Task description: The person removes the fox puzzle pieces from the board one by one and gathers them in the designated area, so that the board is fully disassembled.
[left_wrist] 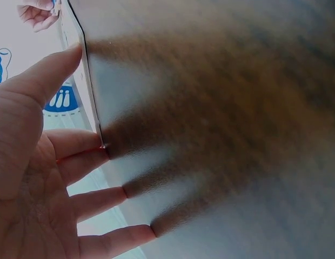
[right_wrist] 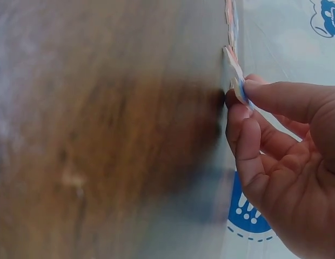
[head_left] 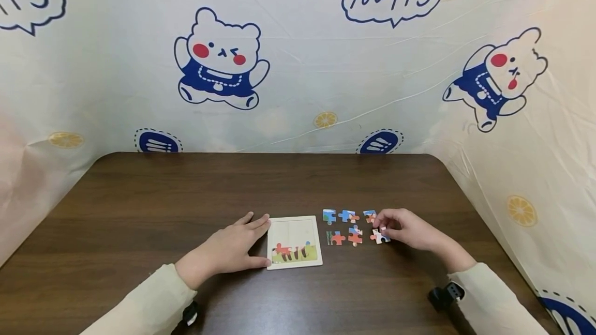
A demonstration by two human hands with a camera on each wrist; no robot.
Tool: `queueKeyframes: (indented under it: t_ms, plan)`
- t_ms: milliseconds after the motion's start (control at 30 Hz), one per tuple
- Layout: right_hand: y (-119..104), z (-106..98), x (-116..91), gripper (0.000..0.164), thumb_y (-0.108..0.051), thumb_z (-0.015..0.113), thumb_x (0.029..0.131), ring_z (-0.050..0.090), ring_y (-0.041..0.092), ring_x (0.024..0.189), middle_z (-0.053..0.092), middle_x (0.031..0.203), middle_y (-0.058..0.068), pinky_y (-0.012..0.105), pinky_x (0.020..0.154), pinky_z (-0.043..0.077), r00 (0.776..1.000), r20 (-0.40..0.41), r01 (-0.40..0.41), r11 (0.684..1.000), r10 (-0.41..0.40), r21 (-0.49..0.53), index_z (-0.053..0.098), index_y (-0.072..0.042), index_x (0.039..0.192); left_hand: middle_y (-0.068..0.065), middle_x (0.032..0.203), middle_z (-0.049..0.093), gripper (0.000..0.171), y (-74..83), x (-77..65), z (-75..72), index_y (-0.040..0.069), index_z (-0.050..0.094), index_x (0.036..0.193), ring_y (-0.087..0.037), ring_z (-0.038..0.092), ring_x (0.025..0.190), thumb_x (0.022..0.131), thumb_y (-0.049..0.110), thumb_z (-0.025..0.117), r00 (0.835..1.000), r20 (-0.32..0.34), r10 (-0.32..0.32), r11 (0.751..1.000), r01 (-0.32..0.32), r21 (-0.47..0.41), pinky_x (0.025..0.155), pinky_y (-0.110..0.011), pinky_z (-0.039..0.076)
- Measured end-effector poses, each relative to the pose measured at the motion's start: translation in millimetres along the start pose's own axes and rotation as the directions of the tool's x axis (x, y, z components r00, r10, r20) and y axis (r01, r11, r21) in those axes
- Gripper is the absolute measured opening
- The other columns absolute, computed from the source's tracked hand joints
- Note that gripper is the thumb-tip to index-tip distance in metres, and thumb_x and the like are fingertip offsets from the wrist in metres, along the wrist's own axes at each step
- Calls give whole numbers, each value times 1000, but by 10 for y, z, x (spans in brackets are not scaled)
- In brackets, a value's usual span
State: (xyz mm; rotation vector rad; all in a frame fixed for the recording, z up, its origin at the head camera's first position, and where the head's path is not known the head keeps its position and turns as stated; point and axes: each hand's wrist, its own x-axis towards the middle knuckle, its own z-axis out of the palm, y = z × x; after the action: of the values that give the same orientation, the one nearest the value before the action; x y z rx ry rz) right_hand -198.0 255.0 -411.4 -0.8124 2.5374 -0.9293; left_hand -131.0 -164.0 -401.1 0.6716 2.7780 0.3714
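Note:
A jigsaw puzzle board [head_left: 292, 226] with a pale raised rim lies on the table, its lower part filled with pieces of green and red picture. My left hand [head_left: 228, 248] lies at the board's left side, fingers spread and fairly straight. In the left wrist view the thumb [left_wrist: 59, 67] and index finger touch the rim. To the right of the board, my right hand [head_left: 410, 229] pinches a jigsaw piece [head_left: 378, 237] by its right side. That piece [right_wrist: 236, 75] is tilted between thumb and fingers in the right wrist view.
Several loose jigsaw pieces lie in two rows between the board and my right hand, among them a blue-green one [head_left: 328, 216] and a red one [head_left: 355, 235]. Behind the brown table [head_left: 209, 185] hangs a printed curtain [head_left: 298, 66], which also runs along the sides.

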Motion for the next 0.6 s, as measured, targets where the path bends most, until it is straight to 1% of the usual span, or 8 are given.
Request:
queueKeyframes:
  t_ms: [267, 433, 600]
  plan:
    - [33, -23, -15, 12, -2, 66, 92, 56, 6, 84, 66, 93, 3, 23, 75, 50, 1000, -26, 8, 999, -9, -49, 67, -7, 103, -9, 160, 36, 86, 5, -10, -17, 8, 41, 152, -44, 30, 148, 86, 53, 72, 1000, 15, -10, 1000, 10, 3, 98, -62, 46]
    - [31, -46, -9, 12, -2, 66, 92, 56, 6, 84, 67, 95, 4, 23, 76, 51, 999, -32, 2, 999, -4, -47, 67, -6, 103, -10, 160, 36, 86, 2, -7, -13, 8, 41, 152, -44, 29, 148, 86, 53, 72, 1000, 11, -7, 1000, 7, 3, 98, -62, 46]
    - [-51, -27, 59, 11, -4, 67, 93, 57, 7, 84, 67, 93, 2, 24, 76, 51, 999, -36, 20, 999, -21, -27, 67, -5, 104, -9, 160, 36, 85, 2, -6, -14, 8, 41, 152, -44, 29, 148, 86, 53, 72, 1000, 13, -12, 1000, 12, -1, 99, -62, 46]
